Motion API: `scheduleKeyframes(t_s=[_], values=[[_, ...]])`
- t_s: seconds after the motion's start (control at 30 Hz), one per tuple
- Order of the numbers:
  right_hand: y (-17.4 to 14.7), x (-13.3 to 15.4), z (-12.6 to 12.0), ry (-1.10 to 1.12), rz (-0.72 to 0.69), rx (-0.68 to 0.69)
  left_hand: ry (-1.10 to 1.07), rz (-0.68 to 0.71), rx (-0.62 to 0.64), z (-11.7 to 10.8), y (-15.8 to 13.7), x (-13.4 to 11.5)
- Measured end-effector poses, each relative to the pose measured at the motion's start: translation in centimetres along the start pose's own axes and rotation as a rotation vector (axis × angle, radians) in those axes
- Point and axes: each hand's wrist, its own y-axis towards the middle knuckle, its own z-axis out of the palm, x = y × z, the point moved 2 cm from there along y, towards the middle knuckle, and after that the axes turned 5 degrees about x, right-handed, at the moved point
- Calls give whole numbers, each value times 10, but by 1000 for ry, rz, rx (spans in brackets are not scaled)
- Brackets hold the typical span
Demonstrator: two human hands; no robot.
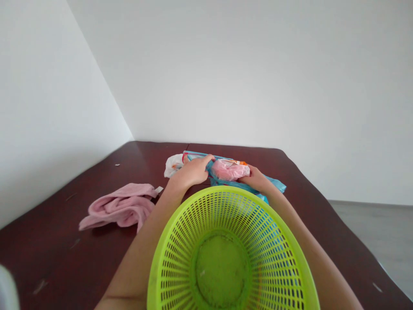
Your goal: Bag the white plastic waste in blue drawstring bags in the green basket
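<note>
Past the far rim of a lime-green plastic basket (222,267), both my hands work among plastic bags on the dark red tabletop. My left hand (193,171) is curled onto a crumpled blue plastic bag (247,187); some of its fingers are hidden. Beside it lies a white plastic bag (173,165) with orange marks. My right hand (257,179) grips the right side of a pinkish bundle in a thin clear plastic bag (229,169), which has an orange edge. Blue plastic spreads underneath and to the right. The basket stands between my forearms, and only its green bottom shows inside.
A crumpled pink towel (124,205) with a white tag lies left of my left forearm. The dark red table (106,254) meets white walls at the back and left. A blurred pale object (7,288) sits at the lower left edge. Grey floor shows at right.
</note>
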Motion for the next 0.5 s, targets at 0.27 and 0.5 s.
scheduleKeyframes(t_s=[0.27,0.5], values=[[-3,-2,-11,364,174,-122,76,6,-4,13,17,-8],[2,6,-13,576,82,-269,147,115,61,18,0,-20]])
